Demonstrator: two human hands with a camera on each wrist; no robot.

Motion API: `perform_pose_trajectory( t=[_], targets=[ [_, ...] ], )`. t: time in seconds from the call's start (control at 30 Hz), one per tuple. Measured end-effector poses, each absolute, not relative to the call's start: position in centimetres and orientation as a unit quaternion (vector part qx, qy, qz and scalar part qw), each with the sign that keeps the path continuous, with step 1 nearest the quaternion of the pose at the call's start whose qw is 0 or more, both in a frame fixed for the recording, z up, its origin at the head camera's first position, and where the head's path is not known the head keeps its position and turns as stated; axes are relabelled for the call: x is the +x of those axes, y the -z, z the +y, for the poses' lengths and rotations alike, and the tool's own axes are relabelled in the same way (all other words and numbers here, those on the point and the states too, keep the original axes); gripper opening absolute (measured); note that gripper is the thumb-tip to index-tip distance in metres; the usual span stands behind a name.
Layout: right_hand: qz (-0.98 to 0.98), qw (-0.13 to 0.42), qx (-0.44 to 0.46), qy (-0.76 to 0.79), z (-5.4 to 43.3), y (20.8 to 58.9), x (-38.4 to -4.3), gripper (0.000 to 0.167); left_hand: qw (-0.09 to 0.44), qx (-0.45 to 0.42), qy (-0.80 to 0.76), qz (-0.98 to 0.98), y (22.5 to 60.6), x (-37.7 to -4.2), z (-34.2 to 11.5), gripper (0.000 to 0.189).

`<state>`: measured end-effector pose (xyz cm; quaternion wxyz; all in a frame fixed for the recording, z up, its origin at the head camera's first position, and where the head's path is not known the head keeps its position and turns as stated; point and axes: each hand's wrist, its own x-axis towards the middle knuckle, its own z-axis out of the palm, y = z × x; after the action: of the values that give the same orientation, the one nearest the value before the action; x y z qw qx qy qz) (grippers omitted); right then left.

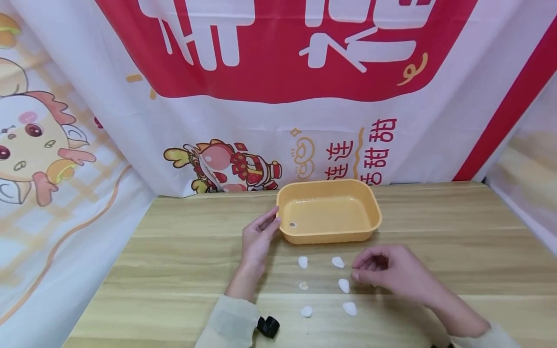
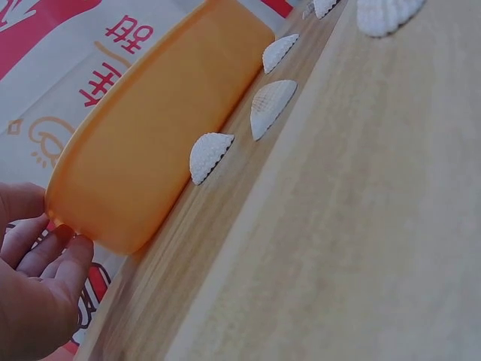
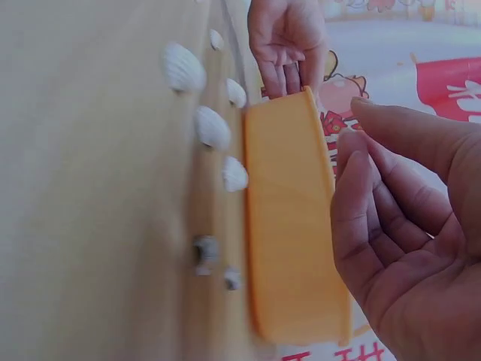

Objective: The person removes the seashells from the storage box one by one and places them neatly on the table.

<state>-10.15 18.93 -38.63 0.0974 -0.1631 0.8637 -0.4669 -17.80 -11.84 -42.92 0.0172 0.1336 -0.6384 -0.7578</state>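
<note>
A yellow-orange plastic basin point(image 1: 330, 237) stands near the back of the wooden table. My left hand point(image 1: 256, 241) holds its left end; in the left wrist view the thumb lies at the rim and the fingers point(image 2: 74, 263) sit below it. In front of the basin, several white seashells lie in rows, among them a ribbed shell point(image 2: 272, 109) and a shell point(image 1: 349, 309) nearest me. My right hand point(image 1: 393, 270) hovers right of the shells, fingers loosely bent, thumb and index apart, nothing between them. Two small grey pieces point(image 3: 204, 254) look blurred in the right wrist view.
A small pale spot or piece point(image 1: 293, 224) shows inside the basin at its left. Behind the table hangs a printed cloth point(image 1: 261, 116), and another cloth point(image 1: 52, 193) covers the left side. A black strap point(image 1: 268, 326) is at my left wrist.
</note>
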Motion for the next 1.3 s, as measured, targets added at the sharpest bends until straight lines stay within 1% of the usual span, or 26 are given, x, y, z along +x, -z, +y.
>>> perform_pose_trajectory(
  t=[0.1, 0.4, 0.53, 0.73, 0.83, 0.97, 1.3],
  targets=[
    [0.868, 0.087, -0.172, 0.457, 18.0, 37.7, -11.7, 0.015, 0.016, 0.136, 0.757, -0.639, 43.1, -17.8, -12.0, 0.036],
    [0.879, 0.097, -0.165, 0.437, 13.7, 35.4, -17.2, 0.007, 0.018, 0.133, 0.761, -0.635, 43.3, -17.8, -12.1, 0.036],
    [0.879, 0.115, -0.155, 0.437, 11.5, 35.9, -19.7, 0.008, 0.02, 0.13, 0.764, -0.632, 43.5, -17.8, -12.0, 0.037],
    [0.878, 0.136, -0.162, 0.429, 8.6, 37.9, -22.6, 0.005, 0.017, 0.123, 0.768, -0.628, 43.5, -17.7, -11.9, 0.037],
    [0.884, 0.144, -0.158, 0.417, 7.4, 38.6, -23.7, 0.005, 0.018, 0.123, 0.767, -0.63, 43.3, -17.7, -11.8, 0.037],
    [0.884, 0.157, -0.14, 0.418, 6.2, 39.2, -24.8, 0.009, 0.024, 0.124, 0.766, -0.63, 43.0, -17.7, -11.7, 0.037],
    [0.885, 0.179, -0.108, 0.416, 5.3, 40.6, -25.9, 0.015, 0.02, 0.127, 0.763, -0.633, 42.9, -17.7, -11.8, 0.036]
  ],
)
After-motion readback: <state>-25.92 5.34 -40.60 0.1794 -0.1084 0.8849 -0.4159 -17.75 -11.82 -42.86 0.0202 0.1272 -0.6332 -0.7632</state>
